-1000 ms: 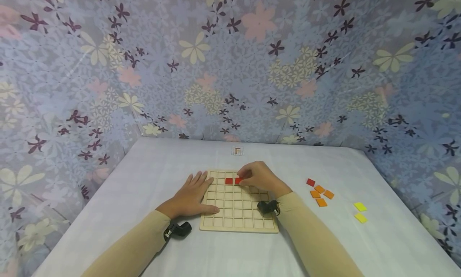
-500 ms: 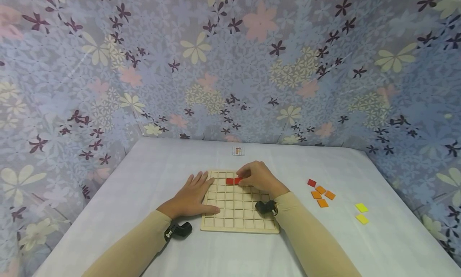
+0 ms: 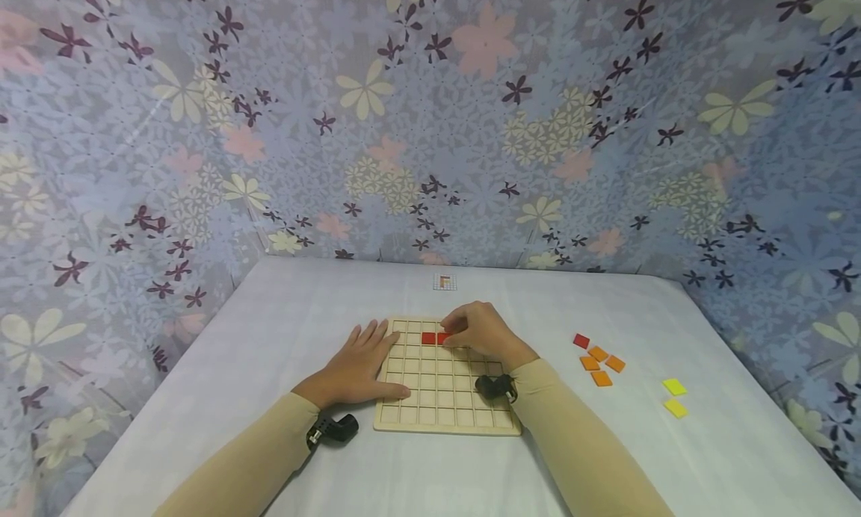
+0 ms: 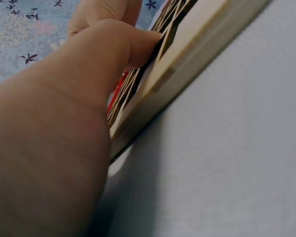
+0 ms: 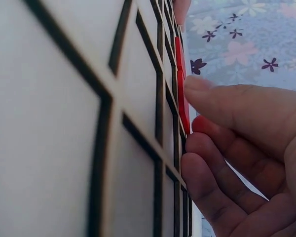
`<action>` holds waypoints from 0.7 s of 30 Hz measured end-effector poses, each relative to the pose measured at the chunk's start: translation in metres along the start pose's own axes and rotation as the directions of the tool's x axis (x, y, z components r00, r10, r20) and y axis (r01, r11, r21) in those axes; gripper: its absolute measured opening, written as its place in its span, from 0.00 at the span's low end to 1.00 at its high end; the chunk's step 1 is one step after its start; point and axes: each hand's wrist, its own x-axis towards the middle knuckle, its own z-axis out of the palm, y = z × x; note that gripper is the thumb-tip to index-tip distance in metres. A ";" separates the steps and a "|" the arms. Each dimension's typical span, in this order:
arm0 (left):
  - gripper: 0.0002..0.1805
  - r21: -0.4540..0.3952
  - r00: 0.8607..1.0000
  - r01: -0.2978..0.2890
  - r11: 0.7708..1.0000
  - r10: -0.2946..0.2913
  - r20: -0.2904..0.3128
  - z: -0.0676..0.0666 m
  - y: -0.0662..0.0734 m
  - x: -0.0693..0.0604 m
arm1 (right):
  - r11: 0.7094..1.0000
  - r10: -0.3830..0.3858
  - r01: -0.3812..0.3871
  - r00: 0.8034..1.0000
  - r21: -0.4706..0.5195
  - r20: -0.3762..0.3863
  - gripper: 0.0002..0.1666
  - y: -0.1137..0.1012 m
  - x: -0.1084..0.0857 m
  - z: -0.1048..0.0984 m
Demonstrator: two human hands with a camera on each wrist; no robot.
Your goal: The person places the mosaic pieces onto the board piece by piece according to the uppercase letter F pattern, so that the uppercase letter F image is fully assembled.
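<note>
A square wooden grid board (image 3: 446,429) lies on the table, one red tile (image 3: 428,338) in an upper cell. Directly right of it is a second red tile (image 3: 442,338), which my right hand (image 3: 483,333) pinches at its right side. The right wrist view shows this tile (image 5: 182,101) against the thumb of the right hand (image 5: 241,143), with the other fingers curled below. My left hand (image 3: 356,367) rests spread over the board's left edge, thumb on the grid. In the left wrist view, the left hand (image 4: 74,103) has its thumb over the board's rim (image 4: 187,64).
Right of the board lie a loose red tile (image 3: 581,341), several orange tiles (image 3: 602,378) and two yellow tiles (image 3: 675,387). A small printed grid card (image 3: 445,282) lies behind the board. Flowered cloth (image 3: 430,128) stands behind the table.
The pinched red tile and my right hand have shifted slightly left, so the two red tiles sit closer together. My left hand has stayed in place.
</note>
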 end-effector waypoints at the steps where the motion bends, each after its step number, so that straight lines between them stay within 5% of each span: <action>1: 0.65 0.001 1.000 0.003 1.000 -0.003 0.002 0.000 0.000 0.000 | 1.000 0.002 -0.002 1.000 0.001 -0.001 0.19 0.000 0.000 0.000; 11: 0.66 -0.008 1.000 0.001 1.000 -0.001 0.002 0.002 -0.002 0.001 | 1.000 -0.025 0.025 1.000 -0.002 -0.009 0.15 0.005 -0.002 -0.001; 21: 0.65 0.000 1.000 -0.007 1.000 0.007 0.000 0.001 -0.001 0.000 | 0.999 0.006 0.002 0.983 0.045 -0.185 0.12 0.017 -0.020 -0.025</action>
